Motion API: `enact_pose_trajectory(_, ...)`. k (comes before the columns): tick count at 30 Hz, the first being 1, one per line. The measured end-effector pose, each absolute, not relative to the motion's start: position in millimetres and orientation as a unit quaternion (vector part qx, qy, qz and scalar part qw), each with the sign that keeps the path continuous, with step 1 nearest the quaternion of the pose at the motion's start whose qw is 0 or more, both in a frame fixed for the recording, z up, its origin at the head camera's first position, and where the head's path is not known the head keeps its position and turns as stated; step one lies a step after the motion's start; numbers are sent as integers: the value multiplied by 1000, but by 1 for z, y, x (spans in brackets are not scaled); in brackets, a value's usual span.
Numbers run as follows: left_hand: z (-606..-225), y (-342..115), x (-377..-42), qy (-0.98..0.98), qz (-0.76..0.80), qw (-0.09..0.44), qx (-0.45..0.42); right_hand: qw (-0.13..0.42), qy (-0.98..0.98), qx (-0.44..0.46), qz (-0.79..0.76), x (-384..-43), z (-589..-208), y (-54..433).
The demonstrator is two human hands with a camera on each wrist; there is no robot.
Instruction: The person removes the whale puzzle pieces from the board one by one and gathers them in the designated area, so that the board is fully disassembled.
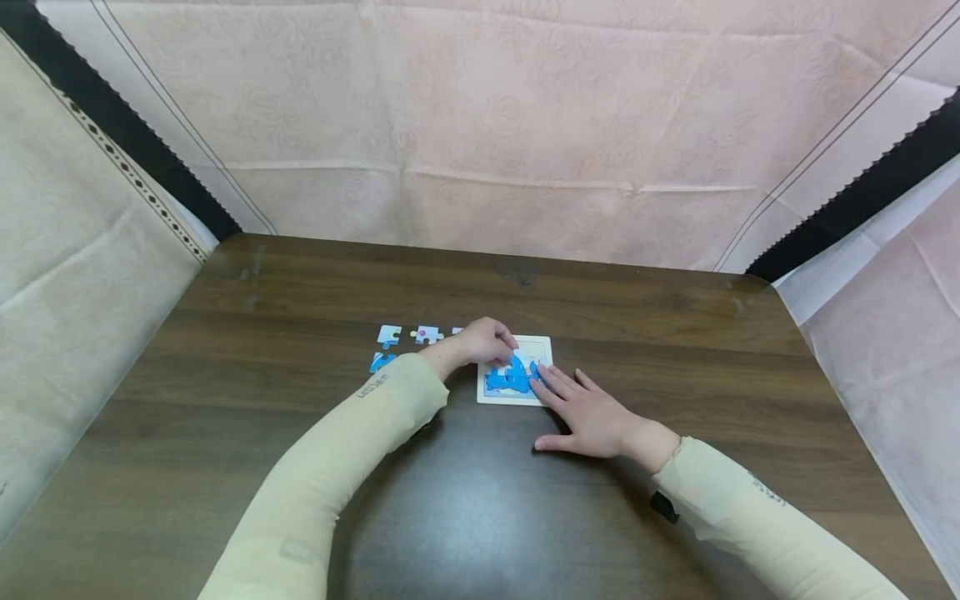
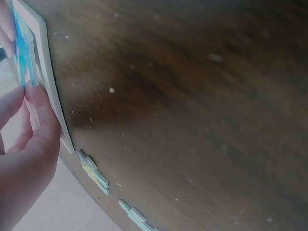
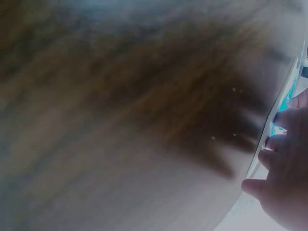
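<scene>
A white-rimmed puzzle board (image 1: 517,402) lies on the table with blue puzzle pieces (image 1: 508,379) in its frame. Over its upper left part, my left hand (image 1: 486,340) pinches a blue puzzle piece (image 2: 22,48) between thumb and forefinger, as the left wrist view shows; the hand hides part of the board. My right hand (image 1: 592,419) lies with fingers spread, its fingertips touching the board's right side. In the right wrist view those fingers (image 3: 276,142) rest along the board's edge (image 3: 264,127).
Loose puzzle pieces sit left of the board: one at the upper left (image 1: 389,334), one with a pink spot (image 1: 427,334), a blue-striped one (image 1: 380,362) partly behind the left forearm, and one partly hidden by the left hand. The brown table (image 1: 450,517) meets hanging cloth at its back edge.
</scene>
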State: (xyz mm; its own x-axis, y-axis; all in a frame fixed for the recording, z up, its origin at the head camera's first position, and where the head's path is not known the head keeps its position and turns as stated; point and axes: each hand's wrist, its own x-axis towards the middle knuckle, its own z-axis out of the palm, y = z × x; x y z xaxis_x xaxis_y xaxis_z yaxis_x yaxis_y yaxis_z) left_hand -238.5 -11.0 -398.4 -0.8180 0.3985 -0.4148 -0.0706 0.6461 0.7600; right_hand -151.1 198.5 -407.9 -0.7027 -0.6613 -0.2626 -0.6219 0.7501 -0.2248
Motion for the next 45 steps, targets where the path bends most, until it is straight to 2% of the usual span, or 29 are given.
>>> enact_pose_trajectory(19,-399,-19,-241,840,445,289,115,177,920,-347,-45,-151,-406,195)
enact_pose_trajectory(28,-390,-26,-249,811,508,277,84,176,919,-351,-43,-151,-405,193)
enact_pose_trajectory(45,-378,-71,-249,812,503,287,73,192,922,-334,-38,-154,-405,194)
